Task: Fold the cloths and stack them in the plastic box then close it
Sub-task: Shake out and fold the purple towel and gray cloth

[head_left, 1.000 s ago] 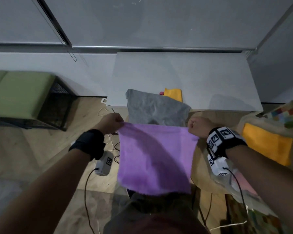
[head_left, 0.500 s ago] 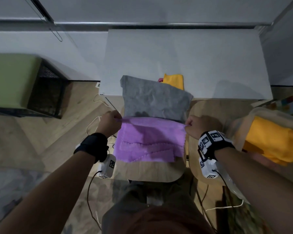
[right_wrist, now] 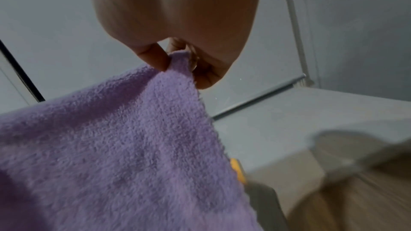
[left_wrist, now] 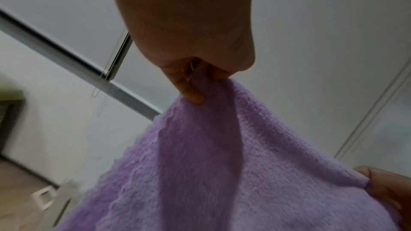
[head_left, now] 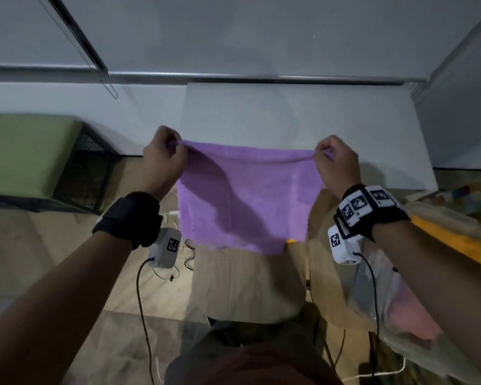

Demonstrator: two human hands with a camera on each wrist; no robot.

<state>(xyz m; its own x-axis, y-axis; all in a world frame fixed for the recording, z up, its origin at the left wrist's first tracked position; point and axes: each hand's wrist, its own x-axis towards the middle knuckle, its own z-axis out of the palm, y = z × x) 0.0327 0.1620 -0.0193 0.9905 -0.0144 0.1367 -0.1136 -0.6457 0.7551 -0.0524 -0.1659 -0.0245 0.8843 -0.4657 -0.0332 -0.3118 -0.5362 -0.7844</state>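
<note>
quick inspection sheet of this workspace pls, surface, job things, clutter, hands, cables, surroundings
surface: wooden table, its near part bare.
job's things: purple cloth held up spread, hanging free; plastic box at right holds a folded yellow cloth.
clutter: clear plastic bag with something pink inside, at right.
hands: left hand and right hand each pinch a top corner of the purple cloth.
cables: black cables run from the wrist cameras; more wires lie on the floor.
surroundings: white board behind, green cushion on a black crate at left.
</note>
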